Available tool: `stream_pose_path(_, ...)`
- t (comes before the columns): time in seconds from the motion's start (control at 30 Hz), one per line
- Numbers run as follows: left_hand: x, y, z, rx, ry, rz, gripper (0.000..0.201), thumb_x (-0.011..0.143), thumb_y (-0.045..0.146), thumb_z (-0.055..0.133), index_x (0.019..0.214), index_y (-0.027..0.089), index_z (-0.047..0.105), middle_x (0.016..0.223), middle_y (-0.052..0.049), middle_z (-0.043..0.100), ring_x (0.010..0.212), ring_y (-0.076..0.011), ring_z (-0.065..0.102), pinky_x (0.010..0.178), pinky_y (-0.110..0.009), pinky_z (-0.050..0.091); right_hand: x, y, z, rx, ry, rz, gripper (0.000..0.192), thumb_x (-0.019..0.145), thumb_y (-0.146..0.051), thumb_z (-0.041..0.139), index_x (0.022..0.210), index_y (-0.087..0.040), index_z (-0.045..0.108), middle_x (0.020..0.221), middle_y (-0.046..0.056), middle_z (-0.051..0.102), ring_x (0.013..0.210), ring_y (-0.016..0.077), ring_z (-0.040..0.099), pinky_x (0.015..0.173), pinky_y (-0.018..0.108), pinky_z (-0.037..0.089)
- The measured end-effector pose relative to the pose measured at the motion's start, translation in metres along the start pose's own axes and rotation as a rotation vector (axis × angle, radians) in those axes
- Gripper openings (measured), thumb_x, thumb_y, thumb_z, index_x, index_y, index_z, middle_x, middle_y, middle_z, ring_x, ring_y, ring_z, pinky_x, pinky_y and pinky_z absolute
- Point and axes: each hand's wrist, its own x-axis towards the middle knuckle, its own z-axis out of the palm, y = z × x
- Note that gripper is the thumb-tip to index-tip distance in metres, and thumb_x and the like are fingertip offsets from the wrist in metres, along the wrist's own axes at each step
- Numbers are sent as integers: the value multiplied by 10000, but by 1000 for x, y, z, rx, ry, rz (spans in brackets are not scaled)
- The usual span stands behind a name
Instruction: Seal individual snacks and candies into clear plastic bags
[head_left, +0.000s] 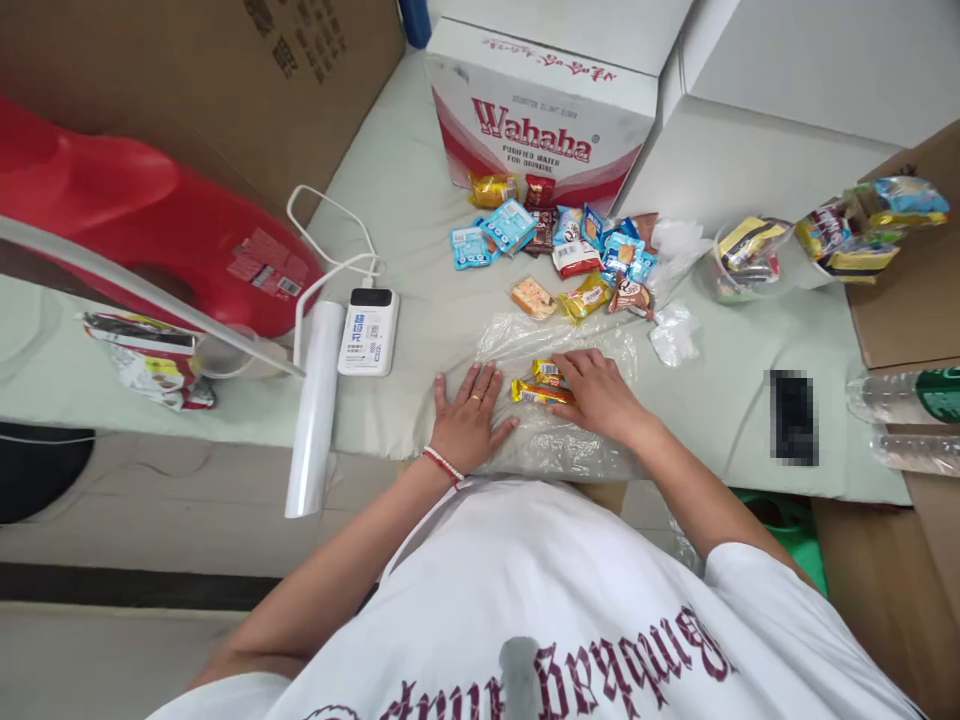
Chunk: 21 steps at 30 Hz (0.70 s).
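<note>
Closest to me, below my white printed shirt point(570, 600), both my forearms reach out over the near edge of the desk point(390, 240). Left hand point(466, 415) lies flat with its fingers point(480, 382) spread and open, palm down on the left edge of a clear plastic bag point(555, 440), gripping nothing; a red and white bracelet point(442, 464) sits at that wrist. Right hand point(600, 392) rests on the same bag, fingers loosely curled over two small snack packets point(541, 385), a yellow one and an orange bar, touching them but not closed around them as far as I can see. Those packets lie on the plastic between my two hands. Left of the bag a white roll point(313, 410) hangs over the desk edge, and just beside it a white power bank point(368, 330) with a cable point(330, 240) plugged in. Further left is a red plastic thing point(135, 220). Beyond the bag lies a loose pile of wrapped snacks point(570, 250), blue, red and yellow. To the right stand a clear tub point(750, 262) with packets in it and, at the edge, water bottles point(900, 395). Farthest off, a Wahaha carton point(540, 110) stands behind the pile
</note>
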Motion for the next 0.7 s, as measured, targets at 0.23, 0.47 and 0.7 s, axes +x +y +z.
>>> stream_pose_path(0.23, 0, 1, 6, 52, 8, -15, 790, 1017, 574, 405, 1671, 157, 256, 1699, -193, 313, 1600, -374, 262, 1256, -730, -5, 4, -18, 27, 30, 194, -14, 734, 920, -422, 733, 1541, -139, 464, 1564, 212, 478, 1427, 384, 369, 1198, 553, 270)
stream_pose_path(0.47, 0, 1, 4, 69, -2, -10, 757, 1023, 571, 400, 1649, 154, 315, 1700, -189, 310, 1598, -362, 273, 1257, -727, 5, 2, -6, 20, 58, 220, 11, 580, 881, -423, 774, 1365, -146, 617, 1554, 222, 465, 1446, 391, 343, 1193, 556, 291)
stream_pose_path(0.7, -1, 1, 2, 64, -6, -5, 763, 1021, 579, 413, 1649, 157, 318, 1695, -192, 322, 1596, -360, 278, 1260, -722, 16, 3, 8, 5, 13, 45, -143, 415, 903, -276, 709, 1303, -180, 659, 1410, 183, 577, 1299, 350, 470, 1157, 547, 314)
